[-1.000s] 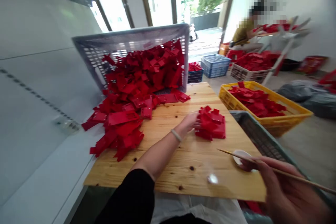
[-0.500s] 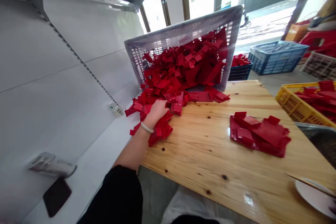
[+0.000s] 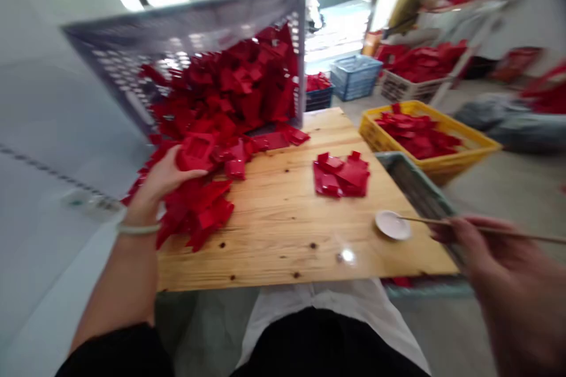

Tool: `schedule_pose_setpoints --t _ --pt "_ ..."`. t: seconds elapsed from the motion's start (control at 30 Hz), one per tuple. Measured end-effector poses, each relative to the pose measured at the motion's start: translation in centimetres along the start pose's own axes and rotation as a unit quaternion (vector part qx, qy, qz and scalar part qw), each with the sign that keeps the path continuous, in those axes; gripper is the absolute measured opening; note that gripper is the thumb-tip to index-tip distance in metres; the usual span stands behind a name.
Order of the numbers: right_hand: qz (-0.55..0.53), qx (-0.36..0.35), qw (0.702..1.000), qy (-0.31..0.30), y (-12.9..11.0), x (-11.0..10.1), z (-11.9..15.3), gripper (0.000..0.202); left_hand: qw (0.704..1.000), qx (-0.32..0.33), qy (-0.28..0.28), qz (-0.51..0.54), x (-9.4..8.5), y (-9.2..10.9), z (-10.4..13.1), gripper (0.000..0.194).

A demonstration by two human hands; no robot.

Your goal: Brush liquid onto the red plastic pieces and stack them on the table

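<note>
Near the bench's left edge, my left hand (image 3: 163,174) grips a red piece (image 3: 197,152); my right hand (image 3: 490,253) pinches a thin stick (image 3: 422,221), tip at the white dish (image 3: 390,227).

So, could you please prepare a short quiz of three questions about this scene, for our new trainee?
1. True or false: the left hand is holding the thin stick.

2. What does the yellow basket contain?
A) Blue bottles
B) Red pieces
C) White cups

3. Fill in: in this view, the tip of the thin stick overlaps the small pale ____ on the wooden table.

Key:
1. False; the right hand holds it.
2. B
3. dish
</note>
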State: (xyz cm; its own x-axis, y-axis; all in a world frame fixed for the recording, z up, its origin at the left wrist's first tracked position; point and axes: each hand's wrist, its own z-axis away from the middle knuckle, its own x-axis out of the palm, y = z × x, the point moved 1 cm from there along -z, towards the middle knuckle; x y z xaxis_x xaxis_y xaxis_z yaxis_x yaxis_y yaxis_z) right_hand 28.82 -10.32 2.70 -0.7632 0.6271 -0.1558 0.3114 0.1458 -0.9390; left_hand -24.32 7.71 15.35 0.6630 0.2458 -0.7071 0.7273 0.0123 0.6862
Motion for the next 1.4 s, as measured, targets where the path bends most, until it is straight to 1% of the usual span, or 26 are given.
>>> schedule_pose_setpoints --t 0.03,0.07,0.1,0.13,0.17,0.2,0.27,0.3,0.33,0.37,0.43,0.5,0.6,0.63,0.67,0.7,0.8,0.87,0.93,1.07,1.13,1.2,1.27,1.3,1.37,1.4 --pt "0.032 -0.002 0.999 0.007 0.6 -0.3 -0.4 0.022 1.000 0.006 -0.007 0.026 0.5 0.1 0.5 0.073" --pt "0.057 -0.003 0.998 -0.007 1.3 -0.4 -0.8 0.029 0.997 0.011 -0.023 0.070 1.3 0.2 1.1 0.073" --pt "0.079 -0.002 0.997 -0.017 2.0 -0.4 -1.2 0.037 0.985 0.010 -0.046 0.163 2.4 0.2 1.9 0.074" --pt "0.098 -0.004 0.995 -0.021 2.8 -0.4 -1.6 0.044 0.964 -0.001 -0.088 0.252 3.8 0.3 2.9 0.073" --pt "0.114 -0.002 0.993 -0.034 3.5 -0.2 -1.9 0.048 0.931 -0.021 -0.158 0.328 5.3 0.5 4.2 0.071" --pt "0.127 -0.002 0.991 -0.045 4.1 -0.1 -2.1 0.050 0.893 -0.045 -0.210 0.395 7.0 0.9 5.7 0.063" --pt "0.150 -0.001 0.987 -0.066 5.0 0.3 -2.2 0.052 0.824 -0.107 -0.281 0.480 10.4 2.0 8.8 0.039" --pt "0.159 -0.001 0.984 -0.074 5.4 0.4 -2.2 0.052 0.796 -0.135 -0.285 0.516 12.0 2.6 10.2 0.026" --pt "0.167 -0.002 0.983 -0.080 5.6 0.6 -2.1 0.051 0.772 -0.168 -0.291 0.539 13.5 3.2 11.4 0.017" --pt "0.174 -0.003 0.981 -0.086 5.8 0.6 -2.1 0.051 0.755 -0.194 -0.281 0.559 14.7 3.8 12.4 0.016" --pt "0.180 -0.001 0.979 -0.097 6.1 0.6 -2.1 0.050 0.729 -0.235 -0.254 0.590 16.6 4.8 13.6 0.023" --pt "0.179 0.003 0.978 -0.107 6.2 0.5 -2.2 0.050 0.699 -0.260 -0.239 0.622 17.8 5.3 14.0 0.036" --pt "0.178 0.004 0.977 -0.120 5.8 0.1 -2.5 0.046 0.637 -0.288 -0.270 0.663 18.7 5.6 13.8 0.056" --pt "0.177 0.002 0.976 -0.129 5.5 0.0 -2.6 0.044 0.621 -0.294 -0.284 0.668 18.9 5.6 13.8 0.061" --pt "0.177 -0.001 0.974 -0.144 5.2 -0.2 -2.7 0.043 0.613 -0.300 -0.296 0.669 19.1 5.6 13.8 0.064" --pt "0.175 -0.005 0.971 -0.163 4.8 -0.2 -2.8 0.041 0.610 -0.306 -0.305 0.664 19.2 5.6 13.9 0.065" --pt "0.167 -0.013 0.961 -0.222 3.8 -0.3 -3.1 0.040 0.628 -0.314 -0.313 0.639 19.6 5.5 14.5 0.063" --pt "0.162 -0.011 0.958 -0.235 3.4 -0.2 -3.2 0.042 0.642 -0.306 -0.322 0.625 19.6 5.6 15.1 0.060" --pt "0.158 -0.001 0.961 -0.225 3.4 0.0 -3.4 0.045 0.650 -0.291 -0.328 0.620 19.6 5.8 15.5 0.057" --pt "0.143 0.026 0.975 -0.170 4.1 0.3 -3.4 0.058 0.663 -0.266 -0.322 0.622 19.2 6.6 16.3 0.051" --pt "0.131 0.039 0.981 -0.139 4.4 0.4 -3.3 0.064 0.657 -0.265 -0.325 0.626 19.1 6.9 16.6 0.054" --pt "0.120 0.049 0.986 -0.107 4.3 0.4 -3.3 0.066 0.642 -0.268 -0.330 0.638 19.2 7.0 16.8 0.060" --pt "0.109 0.055 0.990 -0.068 3.5 0.5 -3.3 0.062 0.625 -0.271 -0.333 0.652 19.4 7.0 17.0 0.065" --pt "0.100 0.065 0.992 -0.041 2.7 0.6 -3.2 0.058 0.619 -0.271 -0.333 0.657 19.6 7.0 17.1 0.068" --pt "0.048 0.093 0.994 0.010 0.7 1.1 -2.6 0.043 0.610 -0.268 -0.334 0.666 19.8 7.2 17.5 0.075" --pt "0.002 0.108 0.994 0.025 -0.5 1.5 -2.2 0.036 0.607 -0.266 -0.337 0.669 19.8 7.3 17.8 0.079"
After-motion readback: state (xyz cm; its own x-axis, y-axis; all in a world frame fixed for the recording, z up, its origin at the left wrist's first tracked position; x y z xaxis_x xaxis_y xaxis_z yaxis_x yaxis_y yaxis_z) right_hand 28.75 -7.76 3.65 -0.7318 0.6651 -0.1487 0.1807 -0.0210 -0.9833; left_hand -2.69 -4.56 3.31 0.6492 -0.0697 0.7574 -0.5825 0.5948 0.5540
